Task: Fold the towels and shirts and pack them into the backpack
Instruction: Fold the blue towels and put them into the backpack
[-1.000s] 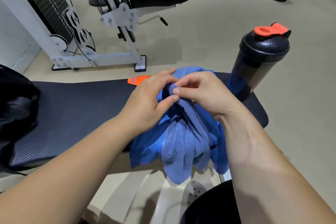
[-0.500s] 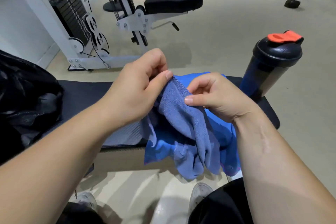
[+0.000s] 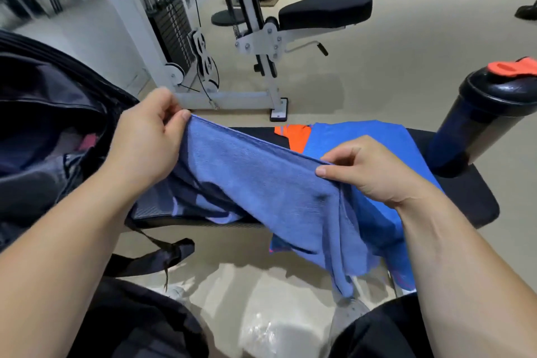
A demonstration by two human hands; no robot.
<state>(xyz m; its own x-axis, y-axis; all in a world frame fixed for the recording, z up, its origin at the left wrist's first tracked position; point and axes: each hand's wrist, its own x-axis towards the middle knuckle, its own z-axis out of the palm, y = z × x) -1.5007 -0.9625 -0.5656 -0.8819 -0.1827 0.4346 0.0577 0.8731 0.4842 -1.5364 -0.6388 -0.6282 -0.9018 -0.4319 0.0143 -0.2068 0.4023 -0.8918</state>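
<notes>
**Blue towel stretched between both grips above the desk**

Head view: the left grip [image 3: 145,139] pinches a corner of the blue towel [image 3: 261,183] between thumb and fingers. It is held up beside the open mouth of the black backpack [image 3: 43,113] at the left. The right grip [image 3: 369,171] pinches the same top hem further along, lower and nearer the person, so the hem runs taut and slopes down from left to right. The rest of the towel hangs past the front edge of the black padded desk [image 3: 467,206]. Beneath the towel, a brighter blue shirt [image 3: 363,136] lies on the desk and drapes off the front, with an orange patch [image 3: 293,136] at its far side. A black shaker bottle [image 3: 482,125] with an orange cap stands upright at the desk's right end, near the shirt. A backpack strap [image 3: 151,256] dangles below the desk. A white weight machine [image 3: 261,38] stands on the floor beyond.
</notes>
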